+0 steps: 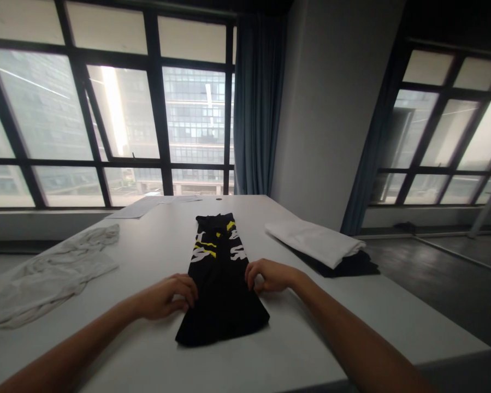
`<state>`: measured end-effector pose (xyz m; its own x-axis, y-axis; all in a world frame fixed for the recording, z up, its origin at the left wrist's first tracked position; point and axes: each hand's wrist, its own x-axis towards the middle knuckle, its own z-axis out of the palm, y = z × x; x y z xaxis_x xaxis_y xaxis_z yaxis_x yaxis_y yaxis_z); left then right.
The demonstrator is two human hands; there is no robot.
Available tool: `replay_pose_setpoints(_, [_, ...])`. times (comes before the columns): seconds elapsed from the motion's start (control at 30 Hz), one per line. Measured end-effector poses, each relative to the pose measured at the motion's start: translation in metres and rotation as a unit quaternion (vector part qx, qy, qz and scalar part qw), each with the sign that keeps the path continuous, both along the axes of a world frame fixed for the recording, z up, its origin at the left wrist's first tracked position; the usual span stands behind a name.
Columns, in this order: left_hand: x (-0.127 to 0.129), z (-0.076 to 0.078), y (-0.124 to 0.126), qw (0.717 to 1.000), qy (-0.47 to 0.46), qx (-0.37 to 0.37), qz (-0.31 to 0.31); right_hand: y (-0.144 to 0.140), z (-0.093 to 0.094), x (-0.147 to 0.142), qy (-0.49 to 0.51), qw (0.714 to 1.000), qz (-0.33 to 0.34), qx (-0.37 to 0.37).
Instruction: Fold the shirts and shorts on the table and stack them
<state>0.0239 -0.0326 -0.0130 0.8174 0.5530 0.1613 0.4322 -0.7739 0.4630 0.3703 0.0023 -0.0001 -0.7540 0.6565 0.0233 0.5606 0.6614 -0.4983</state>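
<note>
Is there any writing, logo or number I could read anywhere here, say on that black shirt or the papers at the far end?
Nothing can be read.
Black folded garment with white and yellow print, between the left hand and right hand: the marks look like lettering, but folded and too blurred to read.
Sheets of paper at the far edge of the white table: too small and pale to read.
White folded cloth: no text visible.

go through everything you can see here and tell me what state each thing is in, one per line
black garment: folded into a long narrow strip, flat on the table
left hand: fingers on the garment's left edge
right hand: fingers on its right edge
white cloth: crumpled, unfolded
white folded garment: folded, lying on a dark one
curtain: drawn aside
</note>
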Motion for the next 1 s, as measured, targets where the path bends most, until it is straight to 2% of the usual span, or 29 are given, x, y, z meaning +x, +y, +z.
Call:
replay_pose_setpoints(0.1, [-0.003,0.003,0.002,0.998,-0.029,-0.022,0.042,-0.001,0.001,0.006,0.025,0.999,0.001,-0.020])
replay_pose_setpoints(0.17, [-0.005,0.004,0.006,0.993,-0.070,-0.077,0.058,0.002,0.000,0.007,0.050,0.996,0.005,-0.068])
replay_pose_setpoints(0.23, [-0.003,0.002,0.013,0.975,-0.148,-0.150,0.068,0.009,-0.004,0.003,0.105,0.986,-0.008,-0.125])
replay_pose_setpoints(0.27, [0.000,0.000,0.018,0.959,-0.197,-0.182,0.088,0.014,-0.008,0.000,0.143,0.979,-0.036,-0.140])
replay_pose_setpoints(0.33, [0.005,-0.008,0.031,0.915,-0.297,-0.217,0.168,0.024,-0.015,-0.008,0.209,0.960,-0.132,-0.130])
replay_pose_setpoints(0.4, [0.008,-0.018,0.044,0.867,-0.355,-0.223,0.271,0.033,-0.022,-0.016,0.225,0.942,-0.241,-0.070])
replay_pose_setpoints(0.47, [0.006,-0.028,0.053,0.844,-0.357,-0.208,0.342,0.037,-0.026,-0.020,0.191,0.930,-0.314,-0.001])
replay_pose_setpoints(0.53, [0.001,-0.034,0.058,0.861,-0.314,-0.177,0.358,0.036,-0.027,-0.022,0.149,0.929,-0.336,0.036])
replay_pose_setpoints(0.63, [-0.006,-0.037,0.053,0.909,-0.209,-0.120,0.340,0.030,-0.025,-0.022,0.106,0.941,-0.321,0.036])
replay_pose_setpoints(0.7, [-0.007,-0.035,0.045,0.927,-0.137,-0.083,0.340,0.025,-0.022,-0.022,0.086,0.947,-0.309,0.031])
replay_pose_setpoints(0.77, [-0.004,-0.033,0.037,0.937,-0.077,-0.051,0.336,0.021,-0.019,-0.022,0.073,0.951,-0.302,0.009])
replay_pose_setpoints(0.9, [0.004,-0.027,0.027,0.942,-0.019,-0.035,0.333,0.015,-0.017,-0.020,0.056,0.954,-0.276,-0.101])
replay_pose_setpoints(1.0, [0.007,-0.023,0.024,0.943,-0.002,-0.040,0.331,0.012,-0.015,-0.019,0.060,0.961,-0.254,-0.093])
